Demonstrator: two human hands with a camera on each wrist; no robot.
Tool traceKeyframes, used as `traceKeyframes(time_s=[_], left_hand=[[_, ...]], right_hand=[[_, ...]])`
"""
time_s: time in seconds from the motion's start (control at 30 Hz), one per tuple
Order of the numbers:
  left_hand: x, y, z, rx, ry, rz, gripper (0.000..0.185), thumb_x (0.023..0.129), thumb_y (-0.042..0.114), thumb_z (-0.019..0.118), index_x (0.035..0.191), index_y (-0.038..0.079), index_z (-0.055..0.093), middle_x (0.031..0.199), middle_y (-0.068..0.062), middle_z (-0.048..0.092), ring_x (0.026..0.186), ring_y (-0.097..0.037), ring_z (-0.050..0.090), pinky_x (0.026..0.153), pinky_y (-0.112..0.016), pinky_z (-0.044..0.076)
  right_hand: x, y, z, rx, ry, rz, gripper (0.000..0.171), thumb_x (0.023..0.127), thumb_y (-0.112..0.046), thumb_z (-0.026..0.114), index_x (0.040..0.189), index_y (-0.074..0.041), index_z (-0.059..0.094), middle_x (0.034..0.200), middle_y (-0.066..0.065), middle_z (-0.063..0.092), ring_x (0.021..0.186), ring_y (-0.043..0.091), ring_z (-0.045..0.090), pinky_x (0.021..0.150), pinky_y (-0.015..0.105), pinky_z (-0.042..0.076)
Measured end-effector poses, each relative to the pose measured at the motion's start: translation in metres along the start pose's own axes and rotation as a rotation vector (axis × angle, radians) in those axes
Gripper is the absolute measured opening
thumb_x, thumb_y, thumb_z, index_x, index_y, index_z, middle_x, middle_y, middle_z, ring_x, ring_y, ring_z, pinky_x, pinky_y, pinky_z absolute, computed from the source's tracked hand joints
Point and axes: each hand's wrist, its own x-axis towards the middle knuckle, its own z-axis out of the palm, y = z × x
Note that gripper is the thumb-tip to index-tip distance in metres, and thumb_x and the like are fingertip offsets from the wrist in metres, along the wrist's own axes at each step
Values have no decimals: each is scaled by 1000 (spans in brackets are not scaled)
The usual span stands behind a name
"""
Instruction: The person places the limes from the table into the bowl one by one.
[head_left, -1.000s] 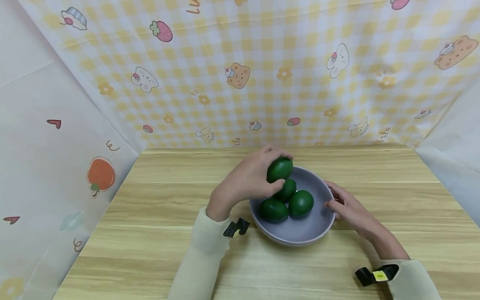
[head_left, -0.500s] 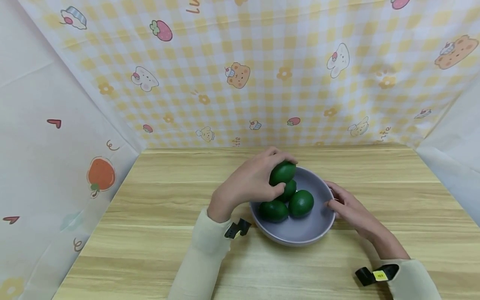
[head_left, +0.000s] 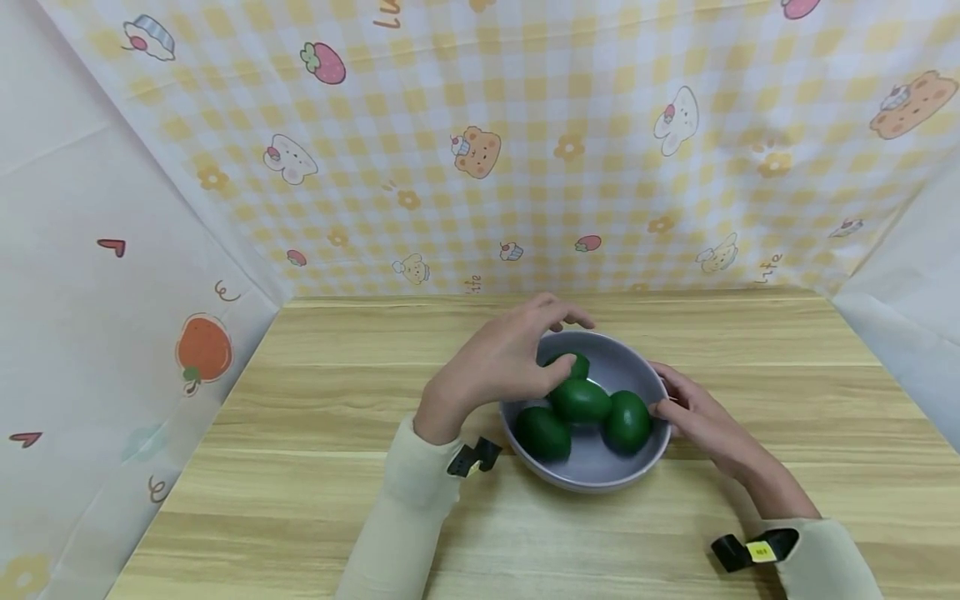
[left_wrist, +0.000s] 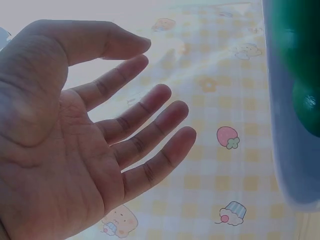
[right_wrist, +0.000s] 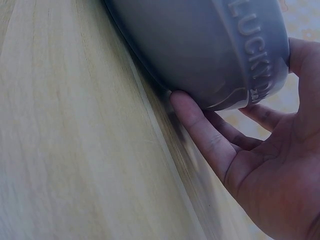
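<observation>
A grey bowl (head_left: 600,477) stands mid-table with several dark green oval fruits in it. One fruit (head_left: 581,400) lies in the middle and another (head_left: 574,364) just behind it, partly hidden by my left hand (head_left: 504,367). That hand hovers over the bowl's left rim, fingers spread and empty. The left wrist view shows its open palm (left_wrist: 100,145) beside the bowl (left_wrist: 287,150) and a green fruit (left_wrist: 300,75). My right hand (head_left: 693,410) holds the bowl's right side. In the right wrist view its fingers (right_wrist: 210,135) lie under the bowl's wall (right_wrist: 200,45), thumb at the rim.
The wooden table (head_left: 337,392) is enclosed by a yellow checked cartoon cloth (head_left: 525,150) at the back and white sheets at both sides (head_left: 112,292). Both arms wear cream sleeves with black wrist straps (head_left: 471,456).
My left hand lowered the green fruit into the bowl and let it go. The fruits inside shifted, one rolling right. The right hand has stayed on the bowl.
</observation>
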Motion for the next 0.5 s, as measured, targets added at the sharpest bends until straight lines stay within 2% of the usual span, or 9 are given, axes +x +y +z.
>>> traceKeyframes(time_s=[0.13,0.5], left_hand=[[0,-1,-2,-13,0,-16,38,98,24,68,136,29,66,139,6,62,124,-15,61,102,-40,55],[-3,-3,-3,-19,7,-28,37,99,26,69,136,29,66,138,6,63,124,-16,61,103,-41,56]], right_hand=[[0,0,0,-10,1,-2,65,105,-10,47,166,-5,26,159,35,40,131,43,55,85,36,63],[0,-1,0,-24,0,-6,64,105,-10,48,166,-5,28,159,34,41,131,42,55,86,34,62]])
